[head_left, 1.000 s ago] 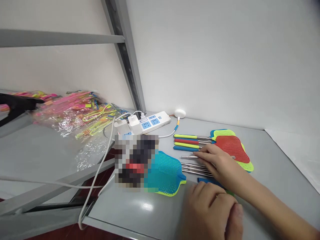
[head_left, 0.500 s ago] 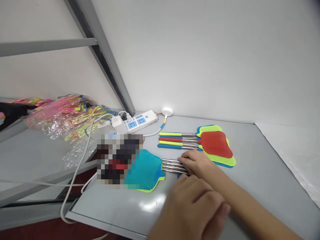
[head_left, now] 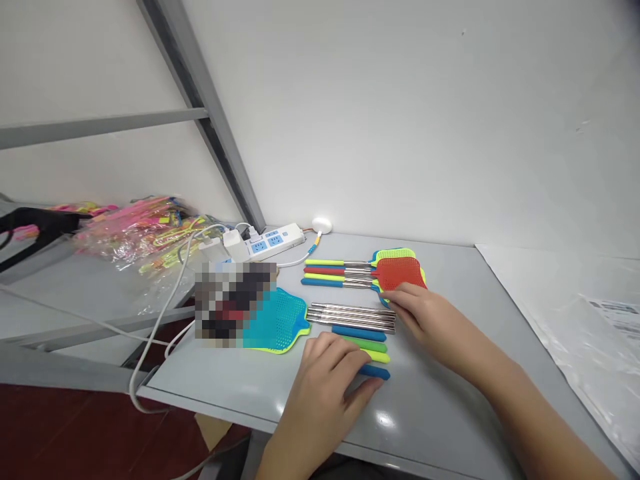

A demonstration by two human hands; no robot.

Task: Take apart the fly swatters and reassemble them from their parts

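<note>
Several loose handles lie side by side on the grey table: a blue handle (head_left: 359, 333), a green handle (head_left: 373, 346), a yellow handle (head_left: 379, 357) and another blue handle (head_left: 375, 372). My left hand (head_left: 327, 383) is closed over the nearer handles, its fingers bent across them and its thumb beside the nearest blue one. Behind them lie bare metal rods (head_left: 350, 318), joined to blue and yellow-green fly swatter heads (head_left: 280, 323). My right hand (head_left: 425, 317) has its fingers stretched out at the rods' right ends. Whether its fingertips touch the rods is unclear.
Finished-looking fly swatters with a red head (head_left: 400, 272) on top lie at the back. A power strip (head_left: 275, 241) and a white round device (head_left: 321, 225) sit near the wall. Bagged colourful items (head_left: 140, 230) fill the left; white sheeting (head_left: 560, 320) covers the right.
My left hand has moved left and opened up the view of the handles. My right hand has shifted off the rods to their right ends. The camera view has shifted.
</note>
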